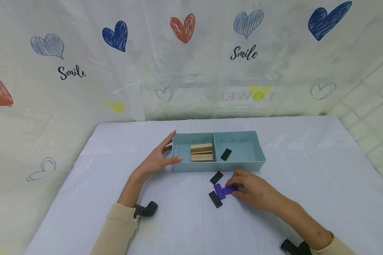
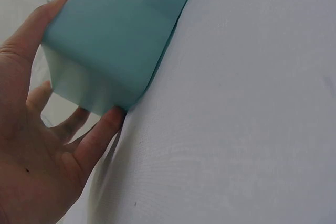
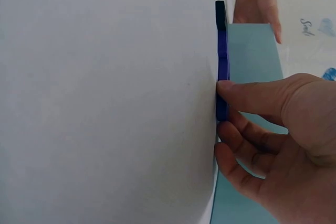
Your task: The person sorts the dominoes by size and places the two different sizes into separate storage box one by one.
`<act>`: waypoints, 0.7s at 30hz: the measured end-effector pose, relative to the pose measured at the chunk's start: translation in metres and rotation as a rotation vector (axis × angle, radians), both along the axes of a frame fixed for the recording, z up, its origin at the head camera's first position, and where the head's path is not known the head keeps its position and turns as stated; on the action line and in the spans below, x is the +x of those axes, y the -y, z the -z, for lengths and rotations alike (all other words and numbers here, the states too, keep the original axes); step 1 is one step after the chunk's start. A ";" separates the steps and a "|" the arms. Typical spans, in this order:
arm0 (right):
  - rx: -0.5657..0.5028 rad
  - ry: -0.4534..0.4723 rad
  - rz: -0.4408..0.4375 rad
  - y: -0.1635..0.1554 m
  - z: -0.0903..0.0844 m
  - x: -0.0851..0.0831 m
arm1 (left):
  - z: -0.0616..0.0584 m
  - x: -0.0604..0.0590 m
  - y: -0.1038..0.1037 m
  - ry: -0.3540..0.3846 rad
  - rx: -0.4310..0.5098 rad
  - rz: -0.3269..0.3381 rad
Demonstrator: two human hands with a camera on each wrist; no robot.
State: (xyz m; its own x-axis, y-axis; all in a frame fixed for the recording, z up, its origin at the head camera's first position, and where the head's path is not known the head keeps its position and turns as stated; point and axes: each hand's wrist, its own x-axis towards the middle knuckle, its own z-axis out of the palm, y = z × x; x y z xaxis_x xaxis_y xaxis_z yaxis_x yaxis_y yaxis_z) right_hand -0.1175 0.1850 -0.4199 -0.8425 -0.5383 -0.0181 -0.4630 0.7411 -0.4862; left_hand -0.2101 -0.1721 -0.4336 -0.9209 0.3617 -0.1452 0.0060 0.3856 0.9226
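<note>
My left hand (image 1: 155, 158) holds the left end of the pale blue two-compartment box (image 1: 218, 167), thumb over the front rim and fingers spread against the end. In the left wrist view the fingertips press that end wall (image 2: 86, 85). Just in front of the box, my right hand (image 1: 255, 187) pinches a purple block (image 1: 229, 190) between thumb and fingers, low over the cloth. The right wrist view shows the thumb on this block (image 3: 222, 109). A second purple block (image 1: 219, 191) lies at its left end, with black blocks (image 1: 216, 177) (image 1: 215, 199) on either side.
Several wooden blocks (image 1: 201, 157) are in the box's left compartment, by the divider (image 1: 214, 147). One black block (image 1: 226, 154) lies in the right compartment. A white cloth (image 1: 178, 219) covers the table, and a sheet printed with hearts (image 1: 183, 28) hangs behind.
</note>
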 end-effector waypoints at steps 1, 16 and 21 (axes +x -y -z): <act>-0.001 -0.002 0.000 0.000 0.000 0.000 | 0.001 -0.001 0.000 0.000 -0.002 0.001; -0.076 -0.091 -0.009 -0.002 -0.003 0.002 | 0.000 0.000 -0.001 0.012 0.001 -0.005; -0.101 -0.120 0.004 -0.002 -0.004 0.002 | 0.000 0.000 -0.001 0.015 -0.001 -0.004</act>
State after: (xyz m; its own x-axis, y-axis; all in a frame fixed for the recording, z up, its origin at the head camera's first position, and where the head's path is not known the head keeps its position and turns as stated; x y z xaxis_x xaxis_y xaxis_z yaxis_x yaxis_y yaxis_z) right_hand -0.1160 0.1871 -0.4156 -0.8374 -0.5291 0.1371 -0.5197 0.6930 -0.4996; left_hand -0.2102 -0.1713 -0.4332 -0.9200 0.3582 -0.1590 -0.0088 0.3866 0.9222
